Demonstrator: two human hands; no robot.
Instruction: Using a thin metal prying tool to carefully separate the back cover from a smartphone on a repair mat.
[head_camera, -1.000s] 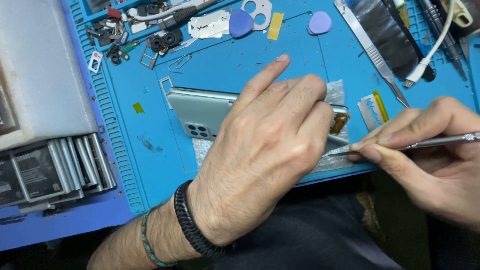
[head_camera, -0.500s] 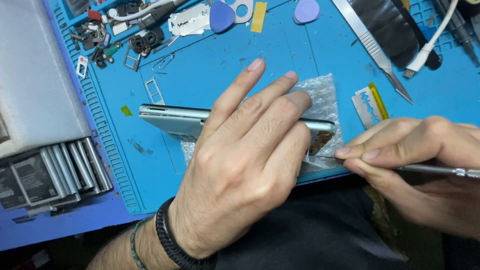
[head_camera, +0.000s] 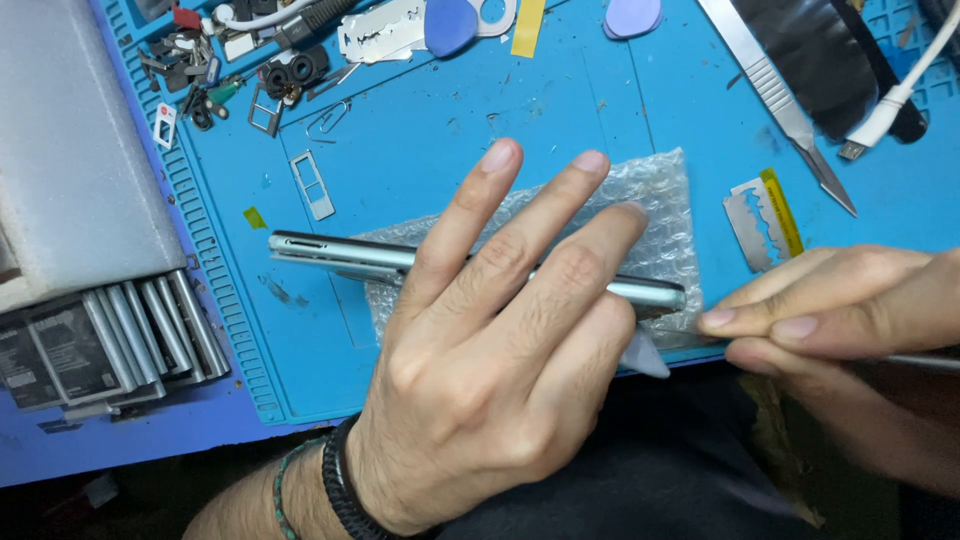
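On the blue mat (head_camera: 560, 110) covering the tabletop, a phone (head_camera: 330, 252) stands on its long edge, tilted up, over a piece of bubble wrap (head_camera: 655, 200). Left hand (head_camera: 500, 350) grips it from the near side: fingers (head_camera: 545, 250) laid across the phone's back, spread a bit, index raised w/ its tip off the phone; thumb hidden behind. A pale pick (head_camera: 642, 355) pokes out below that hand, near the phone's right end.

Right hand (head_camera: 850, 310) sits just beside the phone's right end, thumb & fingers pinched tight on a thin metal tool (head_camera: 925, 362); only its handle shows past the hand, tip hidden by the fingertips, so can't tell if it touches the phone.

Left wrist has a black braided band (head_camera: 340, 490) & a thin green one (head_camera: 285, 485).

Round about: razor blade (head_camera: 755, 222) w/ a yellow strip just right of the wrap, scalpel (head_camera: 775, 95) beyond it, white cable plug (head_camera: 885, 110), 2 blue picks (head_camera: 450, 22) at the top, small parts & a SIM tray (head_camera: 312, 185) upper left, stack of phone batteries (head_camera: 110, 340) at the left edge.
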